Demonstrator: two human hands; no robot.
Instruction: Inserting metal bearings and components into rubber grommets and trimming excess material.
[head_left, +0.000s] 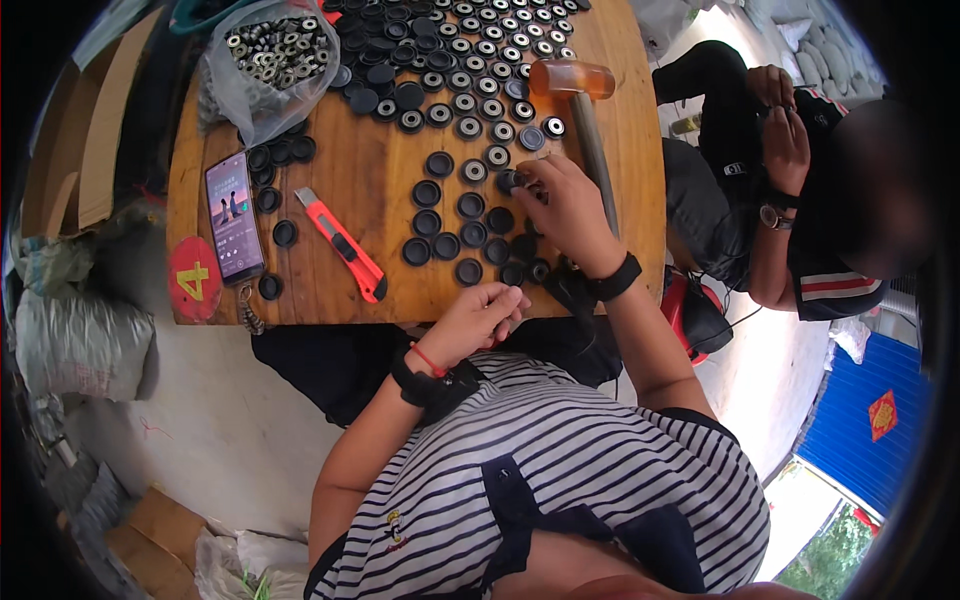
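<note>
My right hand (568, 212) reaches over the wooden table, thumb and fingers pinched on a black round cap (508, 181). Below it, my left hand (482, 318) hovers at the near table edge with fingers curled together; anything inside them is hidden. Between and around the hands lie several open black caps (471, 205), hollow side up. Farther back, many caps hold silvery metal rings (469, 127). Just right of my right hand rests a mallet (572, 80) with an amber head, its handle pointing toward me.
On the wooden table (350, 190) lie a red utility knife (343, 245), a phone (235, 220) and a round red tag (195, 278). A clear bag of metal parts (285, 55) stands at the back left. Another person (790, 170) sits to the right.
</note>
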